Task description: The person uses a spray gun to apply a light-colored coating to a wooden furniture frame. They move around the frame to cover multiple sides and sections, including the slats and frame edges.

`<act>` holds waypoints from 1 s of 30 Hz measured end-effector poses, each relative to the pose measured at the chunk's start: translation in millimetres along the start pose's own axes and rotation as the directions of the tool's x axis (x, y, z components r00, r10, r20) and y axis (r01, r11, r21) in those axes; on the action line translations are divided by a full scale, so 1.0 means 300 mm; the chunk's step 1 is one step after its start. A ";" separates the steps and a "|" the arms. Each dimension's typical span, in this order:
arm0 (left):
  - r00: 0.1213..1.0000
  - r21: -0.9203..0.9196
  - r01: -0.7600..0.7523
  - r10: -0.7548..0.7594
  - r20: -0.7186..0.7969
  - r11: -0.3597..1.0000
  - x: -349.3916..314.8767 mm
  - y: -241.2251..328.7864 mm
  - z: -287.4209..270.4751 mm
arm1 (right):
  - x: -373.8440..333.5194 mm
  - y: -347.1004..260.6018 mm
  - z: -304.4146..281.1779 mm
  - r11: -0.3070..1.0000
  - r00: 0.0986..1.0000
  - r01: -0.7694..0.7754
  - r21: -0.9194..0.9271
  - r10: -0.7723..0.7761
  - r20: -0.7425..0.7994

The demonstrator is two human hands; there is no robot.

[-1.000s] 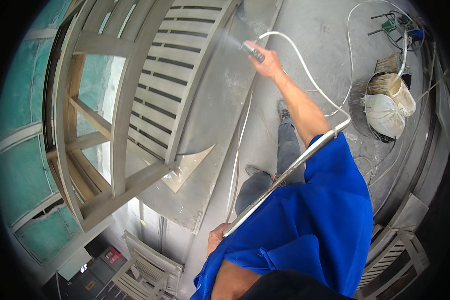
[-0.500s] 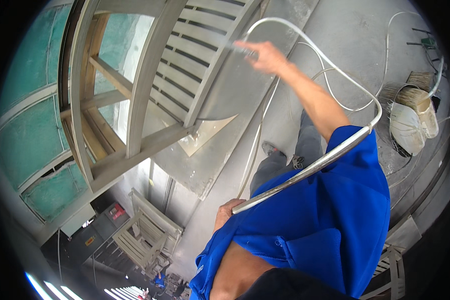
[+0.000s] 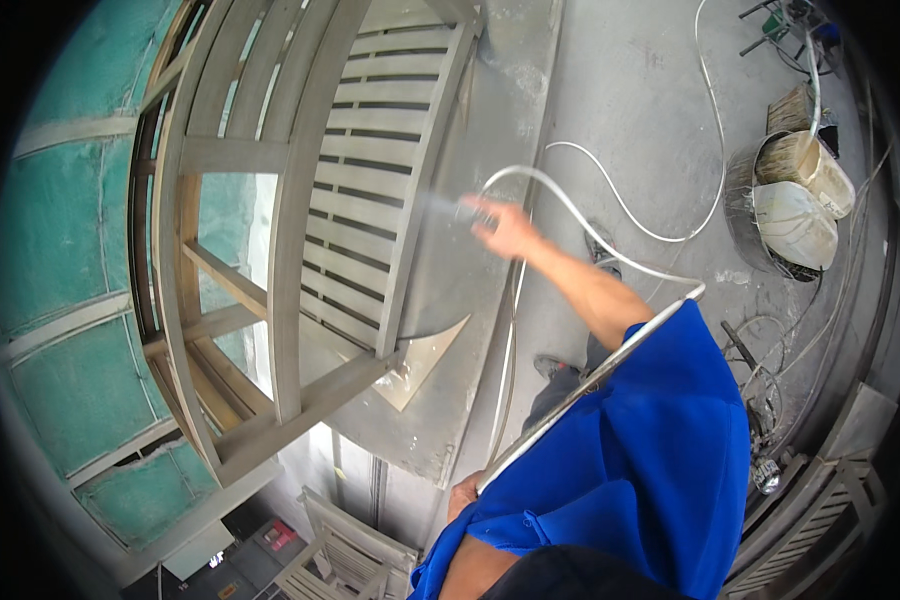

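Currently, right hand: the right hand [image 3: 508,230], blurred, closes around a spray gun [image 3: 478,216], the upper finger reaching forward along it.
Left hand: at the waist, the left hand [image 3: 464,494] curls around a pale hose [image 3: 582,394], its fingers partly hidden.
Hose: from the spray gun it arches over to the upper arm, then crosses the blue shirt [image 3: 650,430] down to the left hand.
Mist: a faint white spray [image 3: 436,203] leaves the nozzle toward the slats.
Slatted bench: just left of the spray gun stands the slatted wooden bench [image 3: 395,255], greyish, its framed side nearest the wall.
Surface: beneath the bench spreads a broad grey surface [image 3: 410,440], with a tan triangular sheet [image 3: 432,365] by the bench corner.
Floor, right: well apart, a dark bucket [image 3: 743,205] holds pale, paint-crusted containers [image 3: 796,226].
Wall: green panels [image 3: 80,235] with pale strips line the far left.
Lower edge: more slatted furniture [image 3: 345,560] stands beyond the surface.
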State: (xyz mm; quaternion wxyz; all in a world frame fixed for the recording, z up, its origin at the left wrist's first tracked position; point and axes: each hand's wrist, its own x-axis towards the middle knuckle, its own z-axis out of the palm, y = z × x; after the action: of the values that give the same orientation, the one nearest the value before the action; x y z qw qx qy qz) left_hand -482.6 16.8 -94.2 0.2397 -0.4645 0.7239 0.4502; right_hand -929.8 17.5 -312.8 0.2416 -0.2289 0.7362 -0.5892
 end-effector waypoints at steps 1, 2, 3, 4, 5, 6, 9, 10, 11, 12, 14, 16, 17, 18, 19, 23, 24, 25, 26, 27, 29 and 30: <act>1.000 0.006 0.002 -0.002 0.012 1.000 0.016 0.005 -0.002 | 0.069 0.005 -0.090 1.000 0.984 0.014 -0.010 -0.016 -0.178; 1.000 0.012 0.002 -0.002 0.023 1.000 0.032 0.013 -0.004 | 0.138 0.003 -0.172 0.998 0.928 0.053 -0.024 -0.059 -0.367; 1.000 0.016 -0.002 0.001 0.030 1.000 0.045 0.024 -0.002 | 0.198 -0.002 -0.246 0.989 0.886 0.055 0.136 0.015 -0.464; 0.999 0.023 -0.002 0.001 0.042 1.000 0.063 0.036 -0.004 | 0.249 -0.011 -0.310 0.952 0.834 0.088 0.292 0.090 -0.544; 0.999 0.031 -0.006 0.004 0.050 0.999 0.076 0.049 -0.006 | 0.292 -0.025 -0.351 0.903 0.787 0.117 0.414 0.170 -0.593; 0.998 0.039 -0.008 0.006 0.056 0.999 0.090 0.064 -0.010 | 0.332 -0.043 -0.389 0.832 0.741 0.189 0.522 0.228 -0.632; 0.998 0.068 -0.015 0.010 0.067 0.998 0.112 0.112 -0.022 | 0.432 -0.107 -0.449 0.659 0.691 0.166 0.734 0.454 -0.563; 0.998 0.080 -0.018 0.012 0.068 0.997 0.116 0.129 -0.028 | 0.453 -0.128 -0.458 0.607 0.657 0.102 0.788 0.553 -0.511; 0.997 0.094 -0.019 0.012 0.071 0.995 0.116 0.146 -0.035 | 0.473 -0.150 -0.460 0.599 0.652 0.080 0.797 0.573 -0.496; 0.997 0.108 -0.022 0.014 0.072 0.994 0.119 0.165 -0.049 | 0.487 -0.169 -0.464 0.567 0.692 0.161 0.808 0.519 -0.502; 0.997 0.136 -0.029 0.019 0.078 0.990 0.128 0.204 -0.066 | 0.503 -0.192 -0.481 0.487 0.731 0.270 0.831 0.458 -0.506; 0.996 0.157 -0.031 0.018 0.085 0.987 0.135 0.239 -0.073 | 0.505 -0.188 -0.509 0.459 0.773 0.401 0.793 0.295 -0.561; 0.997 0.243 0.006 -0.025 0.075 0.970 0.145 0.259 -0.077 | 0.510 -0.177 -0.531 0.455 0.763 0.427 0.781 0.282 -0.581; 0.996 0.176 -0.034 0.017 0.093 0.984 0.149 0.280 -0.080 | 0.514 -0.161 -0.557 0.445 0.752 0.496 0.745 0.210 -0.625; 0.995 0.181 -0.036 0.018 0.098 0.983 0.159 0.302 -0.090 | 0.526 -0.139 -0.589 0.539 0.733 0.397 0.743 0.301 -0.610; 0.994 0.193 -0.037 0.016 0.111 0.981 0.199 0.403 -0.085 | 0.615 -0.039 -0.775 0.660 0.511 0.139 0.738 0.591 -0.624; 0.993 0.195 -0.035 0.013 0.114 0.980 0.211 0.432 -0.082 | 0.638 -0.017 -0.833 0.648 0.482 0.063 0.759 0.646 -0.592; 0.993 0.196 -0.029 0.007 0.116 0.980 0.222 0.463 -0.078 | 0.650 0.000 -0.893 0.660 0.560 0.039 0.750 0.607 -0.564; 0.993 0.199 -0.026 0.002 0.119 0.980 0.228 0.491 -0.068 | 0.658 0.010 -0.953 0.664 0.615 -0.010 0.747 0.593 -0.519; 0.992 0.201 -0.024 -0.001 0.124 0.979 0.239 0.525 -0.063 | 0.685 -0.005 -1.004 0.663 0.641 -0.085 0.744 0.608 -0.469; 0.990 0.203 -0.011 -0.018 0.142 0.979 0.248 0.591 -0.054 | 0.719 -0.062 -1.091 0.693 0.789 0.038 0.720 0.422 -0.447; 0.989 0.210 0.006 -0.037 0.146 0.978 0.247 0.624 -0.053 | 0.708 -0.094 -1.117 0.694 0.844 0.081 0.716 0.334 -0.419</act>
State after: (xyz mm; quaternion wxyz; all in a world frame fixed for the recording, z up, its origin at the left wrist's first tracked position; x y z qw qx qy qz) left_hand -681.3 -0.4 -63.0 0.3455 -0.4095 0.7424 0.4023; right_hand -1303.3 133.5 -240.2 0.1445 0.1032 0.5026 -0.8461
